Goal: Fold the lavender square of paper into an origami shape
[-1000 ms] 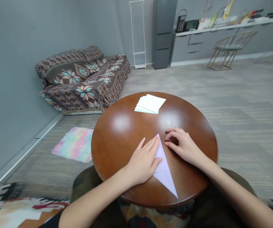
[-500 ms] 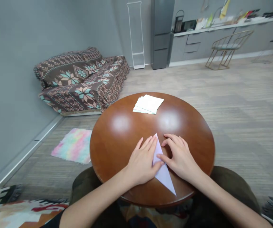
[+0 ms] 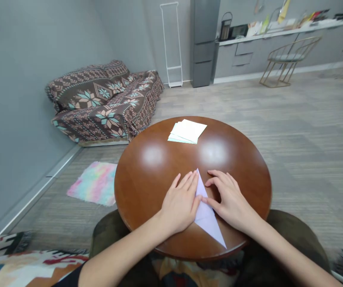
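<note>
A pale purple sheet of folded paper (image 3: 208, 221) lies on the round brown table (image 3: 141, 187), narrowed to a point at its far and near ends. My left hand (image 3: 179, 203) rests flat across the paper's left side, fingers stretched forward, and hides that edge. My right hand (image 3: 228, 197) is on the right, its thumb touching the middle of the paper near my left thumb. Its other fingers are apart and bent over the tabletop, with nothing between them.
A stack of white and pale sheets (image 3: 187, 130) sits toward the table's far edge. Beyond are a patterned covered sofa (image 3: 108, 103), a fluffy pastel rug (image 3: 95, 183), a white rack (image 3: 174, 67), a grey fridge (image 3: 202, 52) and a gold-framed chair (image 3: 289, 59).
My left thumb has moved up along the paper, close to the right thumb. The near tip of the paper has shifted slightly right, and a crease shows across its lower part.
</note>
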Demonstrator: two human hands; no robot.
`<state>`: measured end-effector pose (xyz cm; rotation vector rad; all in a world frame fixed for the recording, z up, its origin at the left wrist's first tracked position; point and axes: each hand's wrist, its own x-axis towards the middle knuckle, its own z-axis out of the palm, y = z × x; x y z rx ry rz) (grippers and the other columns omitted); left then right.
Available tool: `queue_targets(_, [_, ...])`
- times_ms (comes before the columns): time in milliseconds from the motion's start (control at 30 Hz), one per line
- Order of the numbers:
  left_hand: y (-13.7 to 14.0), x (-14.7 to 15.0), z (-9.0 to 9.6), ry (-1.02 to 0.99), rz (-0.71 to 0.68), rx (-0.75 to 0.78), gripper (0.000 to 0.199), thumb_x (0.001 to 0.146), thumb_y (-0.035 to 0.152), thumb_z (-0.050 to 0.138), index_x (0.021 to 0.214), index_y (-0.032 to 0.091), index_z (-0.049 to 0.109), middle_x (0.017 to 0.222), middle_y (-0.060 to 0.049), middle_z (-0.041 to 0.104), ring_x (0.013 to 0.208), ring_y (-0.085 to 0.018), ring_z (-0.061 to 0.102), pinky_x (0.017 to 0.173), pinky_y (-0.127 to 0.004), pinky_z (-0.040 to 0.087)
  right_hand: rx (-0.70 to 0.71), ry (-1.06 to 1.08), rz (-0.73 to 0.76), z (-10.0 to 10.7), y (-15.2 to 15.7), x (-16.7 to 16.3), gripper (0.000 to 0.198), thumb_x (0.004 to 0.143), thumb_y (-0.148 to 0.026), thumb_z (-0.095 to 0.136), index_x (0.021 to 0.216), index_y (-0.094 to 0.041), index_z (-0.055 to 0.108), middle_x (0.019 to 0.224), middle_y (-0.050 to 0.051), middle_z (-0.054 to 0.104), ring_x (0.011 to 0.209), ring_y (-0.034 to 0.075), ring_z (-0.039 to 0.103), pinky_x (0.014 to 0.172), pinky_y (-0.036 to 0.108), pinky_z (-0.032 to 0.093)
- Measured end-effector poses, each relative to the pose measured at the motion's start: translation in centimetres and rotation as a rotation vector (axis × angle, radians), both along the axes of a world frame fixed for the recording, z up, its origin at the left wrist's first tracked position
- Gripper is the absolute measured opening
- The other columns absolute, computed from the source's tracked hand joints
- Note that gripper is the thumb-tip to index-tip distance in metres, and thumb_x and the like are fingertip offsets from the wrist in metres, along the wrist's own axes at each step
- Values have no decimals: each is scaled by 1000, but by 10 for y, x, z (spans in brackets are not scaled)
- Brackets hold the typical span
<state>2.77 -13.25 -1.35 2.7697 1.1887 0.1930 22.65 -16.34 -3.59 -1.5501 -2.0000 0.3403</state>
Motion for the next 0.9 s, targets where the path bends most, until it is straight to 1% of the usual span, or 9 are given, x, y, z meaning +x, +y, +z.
queue_targets(167, [0, -1, -3, 2, -12, 47, 61, 106, 41, 27, 160, 13, 24, 167, -10, 25, 155, -23, 26, 127, -46, 19, -18, 1, 3, 2, -5, 1, 24, 87, -36, 67, 106, -23, 59, 143, 16, 55, 140, 33, 46, 118, 64, 27])
queue_targets(400, [1, -1, -1, 51, -22, 57, 59, 106, 39, 26, 160, 15, 25, 169, -8, 22, 155, -22, 25, 127, -46, 19, -58, -17, 34, 4, -5, 1, 37, 80, -35, 74, 110, -23, 56, 148, 18, 50, 146, 34, 39, 119, 66, 23])
queue_targets(633, [3, -1, 3, 76, -52, 42, 61, 105, 40, 28, 160, 15, 25, 168, -10, 23, 154, -26, 27, 125, -49, 21, -65, -23, 43, 4, -6, 1, 46, 76, -38, 77, 113, -23, 55, 150, 19, 48, 146, 36, 38, 119, 66, 22])
queue_targets(900, [4, -1, 3, 80, -56, 47, 61, 105, 40, 27, 160, 14, 24, 168, -11, 23, 154, -27, 26, 125, -48, 19, -63, -36, 36, 5, -5, 2, 50, 74, -41, 79, 114, -22, 56, 150, 18, 49, 146, 35, 38, 120, 65, 22])
